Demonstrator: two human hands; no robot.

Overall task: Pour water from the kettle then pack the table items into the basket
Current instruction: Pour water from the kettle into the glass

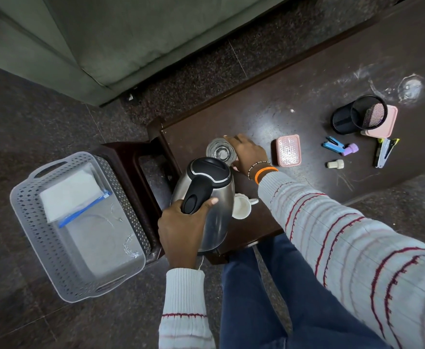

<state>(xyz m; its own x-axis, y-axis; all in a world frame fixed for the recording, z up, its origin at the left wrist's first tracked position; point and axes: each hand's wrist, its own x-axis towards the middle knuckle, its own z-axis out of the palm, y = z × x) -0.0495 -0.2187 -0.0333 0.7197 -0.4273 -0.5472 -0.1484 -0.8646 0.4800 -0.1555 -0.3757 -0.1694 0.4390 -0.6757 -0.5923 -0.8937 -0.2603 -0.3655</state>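
We're gripping the kettle (207, 197) handle with left hand (181, 230), tilting it at the glass (221, 151); right hand (248, 153) is wrapping the glass. Water stream possibly hidden. Basket (78, 222) sitting left.

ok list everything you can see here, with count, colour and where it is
kettle: 1, steel with black lid and handle, near table end, tilted toward the glass
glass: 1, clear, table, beyond the kettle
mug: 1, white, table, right of the kettle
basket: 1, grey, on the floor left of the table
zip bag: 1, clear with blue strip, inside the basket
small box: 1, pink, mid table
pen holder: 1, black mesh, lying on its side, far right
pink lid: 1, under the pen holder
staplers: 2, one blue, one black and yellow, right side
small caps: 2, purple and cream
left hand: grips the kettle handle
right hand: holds the glass
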